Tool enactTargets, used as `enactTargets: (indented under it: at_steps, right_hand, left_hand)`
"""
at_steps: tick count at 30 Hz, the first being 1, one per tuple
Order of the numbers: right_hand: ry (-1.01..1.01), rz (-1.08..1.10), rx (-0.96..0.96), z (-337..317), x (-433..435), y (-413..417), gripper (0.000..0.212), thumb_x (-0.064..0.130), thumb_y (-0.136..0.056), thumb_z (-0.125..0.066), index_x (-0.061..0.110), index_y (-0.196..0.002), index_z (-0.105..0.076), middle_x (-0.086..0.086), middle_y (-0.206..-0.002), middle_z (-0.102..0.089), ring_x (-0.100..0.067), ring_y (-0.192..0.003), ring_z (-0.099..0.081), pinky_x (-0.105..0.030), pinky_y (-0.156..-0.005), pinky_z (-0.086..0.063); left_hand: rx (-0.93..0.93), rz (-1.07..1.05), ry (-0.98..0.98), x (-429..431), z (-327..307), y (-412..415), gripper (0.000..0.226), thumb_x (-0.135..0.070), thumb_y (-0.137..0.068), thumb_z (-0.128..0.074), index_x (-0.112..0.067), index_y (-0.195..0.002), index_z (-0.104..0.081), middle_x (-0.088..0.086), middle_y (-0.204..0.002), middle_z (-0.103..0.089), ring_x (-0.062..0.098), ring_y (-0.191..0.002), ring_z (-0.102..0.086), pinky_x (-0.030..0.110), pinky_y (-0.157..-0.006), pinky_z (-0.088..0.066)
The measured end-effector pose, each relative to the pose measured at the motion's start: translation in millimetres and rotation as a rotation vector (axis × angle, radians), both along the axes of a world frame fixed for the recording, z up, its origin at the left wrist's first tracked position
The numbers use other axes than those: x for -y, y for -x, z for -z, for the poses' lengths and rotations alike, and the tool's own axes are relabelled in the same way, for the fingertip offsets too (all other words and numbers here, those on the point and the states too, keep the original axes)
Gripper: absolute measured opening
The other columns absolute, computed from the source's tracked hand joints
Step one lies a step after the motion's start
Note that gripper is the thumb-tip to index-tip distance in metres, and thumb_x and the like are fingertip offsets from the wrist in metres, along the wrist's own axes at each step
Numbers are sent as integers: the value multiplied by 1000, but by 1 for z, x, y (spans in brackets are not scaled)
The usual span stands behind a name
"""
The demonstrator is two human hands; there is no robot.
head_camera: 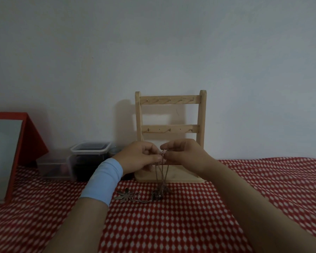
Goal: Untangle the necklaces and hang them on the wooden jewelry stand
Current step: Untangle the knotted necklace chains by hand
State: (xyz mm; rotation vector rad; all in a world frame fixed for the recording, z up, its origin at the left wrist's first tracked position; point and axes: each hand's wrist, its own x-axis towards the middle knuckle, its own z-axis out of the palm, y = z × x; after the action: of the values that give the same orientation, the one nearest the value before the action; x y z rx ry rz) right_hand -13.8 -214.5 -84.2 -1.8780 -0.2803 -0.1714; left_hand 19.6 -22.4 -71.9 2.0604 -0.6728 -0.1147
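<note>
The left hand (pixel 140 157) and the right hand (pixel 184 154) meet close together, fingertips almost touching. Each pinches the thin chains of the necklaces (pixel 161 172) between thumb and curled fingers. A small knot of chain sits between the two thumbs. From the fingers several strands hang straight down to the red checked tablecloth (pixel 171 225), where they end in a dark tangle just below the hands. From that tangle a short length of chain runs toward the left forearm to a flat flower pendant (pixel 125 195), which lies on the cloth beside the light blue wristband (pixel 102 179). The wooden stand (pixel 170 128) rises directly behind the hands, its two hooked bars above them and its base partly hidden by them. Beyond the left hand stand clear plastic boxes (pixel 89 156) and, further out, a red-framed mirror (pixel 4 152).
</note>
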Motion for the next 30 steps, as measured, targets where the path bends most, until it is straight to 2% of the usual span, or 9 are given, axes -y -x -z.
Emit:
enactTargets:
  at_steps: [3, 8, 13, 15, 18, 20, 24, 27, 30]
  right_hand:
    - [191, 30, 8, 0, -1, 1, 14, 15, -96, -67, 16, -104, -78, 1, -90, -77, -11, -83, -72, -25, -80, -61]
    - [34, -40, -107, -2, 5, 2, 17, 17, -98, -67, 4, -102, -78, 3, -72, -68, -13, -73, -66, -39, -88, -62]
    - [20, -25, -109, -4, 5, 3, 12, 19, -94, -72, 11, -93, -81, 5, -68, -63, -8, -64, -59, -41, -84, -63]
    - [30, -27, -105, -5, 4, 5, 11, 19, -93, -73, 11, -93, -81, 8, -74, -72, -4, -67, -64, -38, -82, -64]
    - [35, -67, -120, -7, 3, 8, 8, 17, -89, -77, 10, -93, -80, 1, -94, -79, -8, -85, -71, -32, -80, -62]
    - [8, -101, -145, -8, 4, 9, 3, 13, -86, -80, 12, -88, -78, 0, -91, -78, -10, -83, -70, -30, -78, -60]
    - [-56, -99, -151, -9, 6, 9, 13, 6, -85, -79, 16, -79, -75, 0, -81, -76, -8, -73, -67, -29, -73, -57]
    - [-64, -126, -157, -10, 9, 10, 3, 12, -88, -76, 14, -86, -77, -4, -85, -75, -7, -67, -63, -30, -74, -56]
    - [-65, -133, -176, -10, 11, 10, 14, 24, -92, -73, 12, -93, -80, -10, -90, -70, -26, -76, -52, -33, -77, -56]
  left_hand:
    - [70, -23, -82, -2, 1, -3, 5, -20, -91, -66, -18, -93, -70, -3, -79, -71, 13, -66, -62, 25, -67, -55]
    - [92, -34, 3, 0, 0, -2, 9, -17, -94, -61, -20, -90, -69, -7, -73, -67, 8, -62, -58, 20, -61, -52]
    - [24, -40, 58, 6, 0, -1, 13, -18, -96, -57, -17, -89, -68, -2, -73, -61, 10, -65, -55, 19, -56, -47]
    - [9, -40, 57, 5, 2, -2, 18, -19, -96, -56, -20, -84, -69, -8, -68, -60, 9, -67, -54, 21, -61, -45]
    - [-3, -37, 85, 5, 2, -3, 23, -20, -96, -56, -23, -79, -70, -13, -68, -65, 8, -73, -59, 24, -71, -45]
    - [-8, -24, 105, 5, 1, -1, 24, -21, -97, -56, -24, -77, -70, -12, -72, -67, 8, -77, -61, 24, -74, -45]
    - [-50, 20, 179, 8, 2, 0, 31, -22, -96, -55, -27, -70, -70, -9, -75, -69, 10, -80, -63, 29, -80, -45]
    - [-58, 32, 192, 10, 4, -2, 34, -29, -98, -53, -29, -68, -70, -7, -75, -68, 12, -80, -63, 36, -85, -49]
    - [-30, 25, 177, 11, 4, -2, 30, -29, -99, -52, -25, -74, -68, -2, -73, -69, 17, -76, -65, 40, -88, -52]
